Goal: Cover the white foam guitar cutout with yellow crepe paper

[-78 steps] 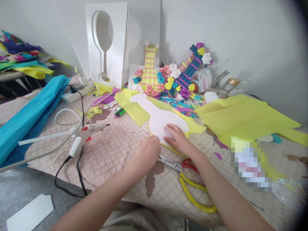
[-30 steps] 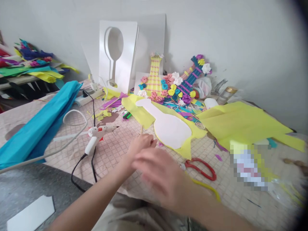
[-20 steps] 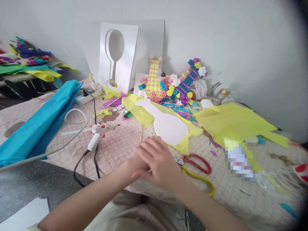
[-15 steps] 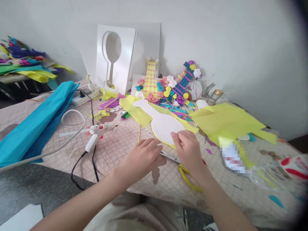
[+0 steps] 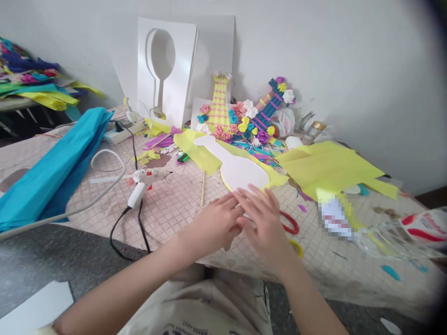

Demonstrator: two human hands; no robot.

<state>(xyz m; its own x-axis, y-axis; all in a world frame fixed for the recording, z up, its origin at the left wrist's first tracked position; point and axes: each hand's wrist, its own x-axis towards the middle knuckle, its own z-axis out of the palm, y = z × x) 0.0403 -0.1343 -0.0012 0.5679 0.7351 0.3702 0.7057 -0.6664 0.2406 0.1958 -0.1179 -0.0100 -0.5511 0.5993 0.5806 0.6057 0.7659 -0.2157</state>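
A white guitar-shaped cutout (image 5: pixel 244 173) lies on a yellow sheet (image 5: pixel 198 153) in front of me. My left hand (image 5: pixel 220 222) is just below its rounded end, fingers bent inward; what they grip, if anything, is hidden. My right hand (image 5: pixel 262 225) meets it from the right, fingers stretched out over the cutout's near edge and overlapping my left fingertips. Beneath my right hand lie scissors, mostly covered, with a red handle loop (image 5: pixel 290 222) and a yellow handle loop (image 5: pixel 296 248) showing.
On the left are a glue gun (image 5: pixel 141 186) with its cord and a blue paper roll (image 5: pixel 59 167). Decorated paper guitars (image 5: pixel 220 104) and a white board with a cutout hole (image 5: pixel 145 88) stand behind. Yellow paper (image 5: pixel 335 167) and a plastic bottle (image 5: pixel 387 237) are at right.
My right hand has moved off the cutout's rounded edge towards my left hand, its closed fingers now spread. Both hands have come together. The view has shifted slightly.
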